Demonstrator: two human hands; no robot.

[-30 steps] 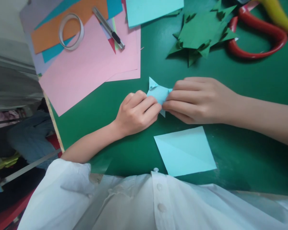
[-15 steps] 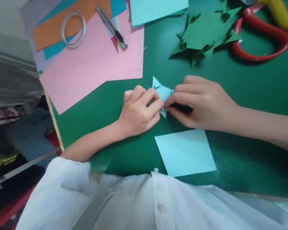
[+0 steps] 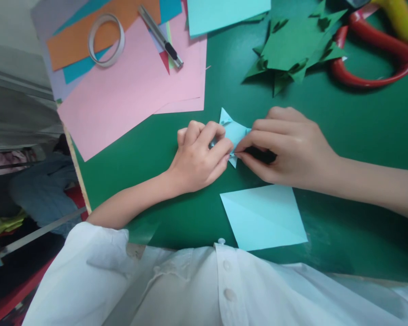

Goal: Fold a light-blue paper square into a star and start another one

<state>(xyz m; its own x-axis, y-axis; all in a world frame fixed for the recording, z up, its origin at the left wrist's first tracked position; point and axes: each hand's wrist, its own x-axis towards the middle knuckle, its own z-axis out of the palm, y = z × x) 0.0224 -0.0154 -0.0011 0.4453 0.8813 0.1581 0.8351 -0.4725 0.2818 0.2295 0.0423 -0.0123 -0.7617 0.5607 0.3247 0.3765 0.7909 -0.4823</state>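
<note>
A small light-blue folded paper star (image 3: 234, 132) with pointed corners lies between my two hands on the green tabletop. My left hand (image 3: 200, 154) has its fingers curled over the star's left side, gripping it and covering part of it. From the right, my right hand (image 3: 287, 147) pinches the star's lower edge between thumb and fingertips. The star's upper and lower points show past the fingers. Just below my hands is a flat light-blue paper sheet (image 3: 263, 217) with faint creases.
Pink paper (image 3: 122, 95) lies at the upper left, with a tape roll (image 3: 119, 50) and a utility knife (image 3: 161, 38) on the papers. A green folded paper piece (image 3: 287, 45) and red-handled scissors (image 3: 377, 82) are at the upper right. More light-blue paper (image 3: 227, 16) lies at the top.
My right hand has shifted slightly to the right, and a little more of the star shows between my hands. The whole view has also drifted slightly.
</note>
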